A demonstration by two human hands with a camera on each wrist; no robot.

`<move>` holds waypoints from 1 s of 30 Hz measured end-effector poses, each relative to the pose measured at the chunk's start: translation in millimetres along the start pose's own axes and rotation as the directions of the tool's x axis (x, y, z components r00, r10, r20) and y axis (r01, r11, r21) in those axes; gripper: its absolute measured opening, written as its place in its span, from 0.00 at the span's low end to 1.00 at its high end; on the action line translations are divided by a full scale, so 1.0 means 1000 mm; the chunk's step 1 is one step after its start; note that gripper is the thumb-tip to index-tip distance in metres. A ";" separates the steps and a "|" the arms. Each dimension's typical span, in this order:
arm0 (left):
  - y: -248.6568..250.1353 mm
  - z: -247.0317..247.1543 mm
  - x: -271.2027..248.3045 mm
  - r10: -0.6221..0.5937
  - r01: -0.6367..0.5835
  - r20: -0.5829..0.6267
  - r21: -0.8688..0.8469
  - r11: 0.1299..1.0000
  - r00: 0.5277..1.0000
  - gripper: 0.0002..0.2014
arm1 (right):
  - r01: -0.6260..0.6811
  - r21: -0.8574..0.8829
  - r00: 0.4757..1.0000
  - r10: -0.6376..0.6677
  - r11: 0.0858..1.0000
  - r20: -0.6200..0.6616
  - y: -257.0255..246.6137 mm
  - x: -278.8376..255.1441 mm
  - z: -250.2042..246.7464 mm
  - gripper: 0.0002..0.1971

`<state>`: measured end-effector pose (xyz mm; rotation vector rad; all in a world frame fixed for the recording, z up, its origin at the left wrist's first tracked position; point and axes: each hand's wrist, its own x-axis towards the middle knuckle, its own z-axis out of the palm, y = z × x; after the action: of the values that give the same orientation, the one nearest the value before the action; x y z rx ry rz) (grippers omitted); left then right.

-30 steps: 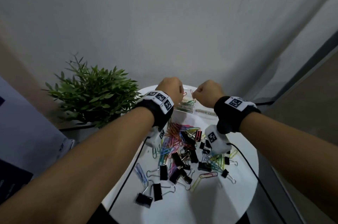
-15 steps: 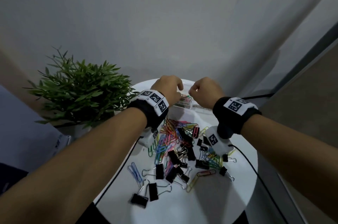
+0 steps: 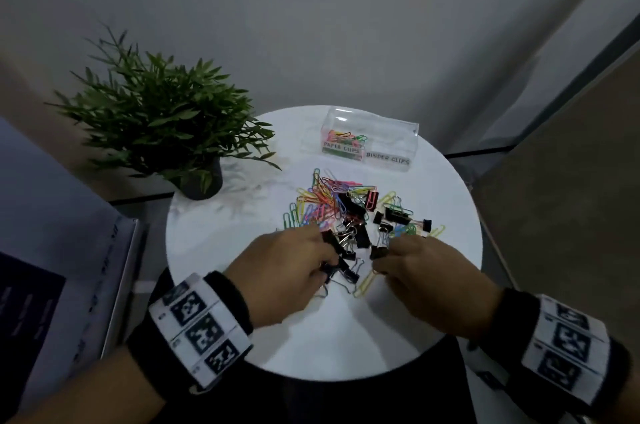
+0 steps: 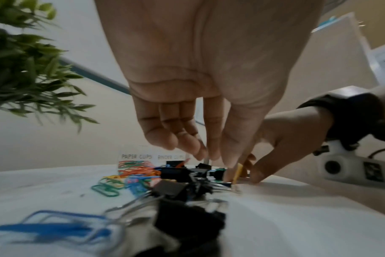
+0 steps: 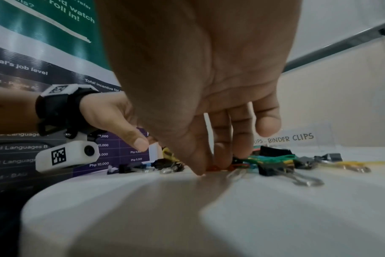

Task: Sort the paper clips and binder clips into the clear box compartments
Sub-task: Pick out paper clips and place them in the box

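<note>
The clear box [image 3: 391,138] stands at the back of the round white table [image 3: 214,250]. Its left compartment, labelled PAPER CLIPS, holds coloured paper clips [image 3: 343,138]. The right one, labelled BINDER CLIPS, looks bare. A mixed pile of coloured paper clips [image 3: 322,202] and black binder clips [image 3: 356,212] lies mid-table. My left hand [image 3: 325,261] is at the pile's near edge, thumb and forefinger closing on a black binder clip [image 3: 329,270]. My right hand [image 5: 209,168] pinches an orange paper clip [image 5: 217,168] against the table, beside a yellow clip [image 3: 367,283].
A potted green plant [image 3: 162,125] stands at the table's back left. A printed board [image 3: 52,285] leans at the left. More binder clips [image 5: 275,169] and paper clips lie to the right of my right hand. The table's near rim [image 3: 346,375] is close to both wrists.
Both hands were curled over the clear box at the back. They have pulled back toward me and dropped onto the near edge of the pile, and the view has tilted down.
</note>
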<state>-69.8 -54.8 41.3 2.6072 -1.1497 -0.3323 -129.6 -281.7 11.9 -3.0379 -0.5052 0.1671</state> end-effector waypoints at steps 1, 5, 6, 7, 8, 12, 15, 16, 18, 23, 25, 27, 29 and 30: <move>0.006 0.004 -0.004 0.037 -0.037 -0.006 0.010 0.999 0.999 0.14 | -0.010 -0.016 1.000 0.009 1.000 -0.016 -0.002 -0.004 0.004 0.08; 0.027 0.025 -0.008 0.161 -0.161 0.017 0.199 0.967 0.987 0.13 | 0.017 -0.020 0.999 -0.018 1.000 -0.049 -0.011 -0.015 0.013 0.08; 0.030 0.030 -0.008 0.168 -0.170 0.029 0.251 0.953 0.985 0.12 | 0.020 -0.009 0.998 -0.021 1.000 -0.053 -0.011 -0.016 0.013 0.08; 0.033 0.036 -0.007 0.171 -0.174 0.038 0.295 0.940 0.985 0.12 | 0.015 0.005 0.998 -0.015 1.000 -0.057 -0.012 -0.019 0.013 0.09; 0.034 0.042 -0.007 0.173 -0.179 0.047 0.322 0.930 0.984 0.12 | 0.013 0.018 0.998 -0.012 1.000 -0.062 -0.012 -0.021 0.012 0.10; 0.033 0.049 -0.009 0.154 -0.165 0.060 0.373 0.913 0.986 0.14 | -0.018 0.022 0.996 0.019 1.000 -0.084 -0.011 -0.029 0.005 0.11; 0.036 0.047 -0.013 0.157 -0.160 0.039 0.360 0.919 0.987 0.16 | -0.047 0.009 0.994 0.048 0.999 -0.097 -0.007 -0.031 0.004 0.11; 0.040 0.047 -0.014 0.173 -0.173 0.033 0.345 0.923 0.984 0.17 | -0.045 0.012 0.994 0.046 0.999 -0.096 -0.006 -0.031 0.006 0.10; 0.048 0.048 -0.017 0.206 -0.206 0.036 0.341 0.917 0.978 0.16 | -0.036 0.028 0.996 0.038 0.999 -0.076 -0.009 -0.032 0.008 0.09; 0.048 0.055 -0.022 0.187 -0.194 0.052 0.316 0.929 0.981 0.09 | -0.039 0.054 0.995 0.044 0.998 -0.093 -0.011 -0.033 0.007 0.07; 0.047 0.057 -0.024 0.177 -0.188 0.064 0.290 0.939 0.982 0.08 | -0.018 0.039 0.993 0.022 0.999 -0.112 -0.011 -0.033 0.008 0.09; 0.047 0.057 -0.024 0.182 -0.189 0.051 0.260 0.947 0.982 0.08 | 0.015 0.038 0.995 -0.011 0.999 -0.102 -0.014 -0.034 0.009 0.13; 0.046 0.054 -0.024 0.200 -0.202 0.034 0.205 0.958 0.979 0.10 | 0.025 0.068 0.994 -0.018 0.997 -0.103 -0.018 -0.035 0.008 0.15; 0.045 0.053 -0.023 0.200 -0.200 0.016 0.188 0.962 0.980 0.10 | 0.011 0.111 0.995 0.000 0.994 -0.098 -0.020 -0.036 0.006 0.14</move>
<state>-132.4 -74.5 8.7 2.6146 -1.4958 -0.1842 -170.8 -274.7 10.8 -2.9180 -0.4796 0.0445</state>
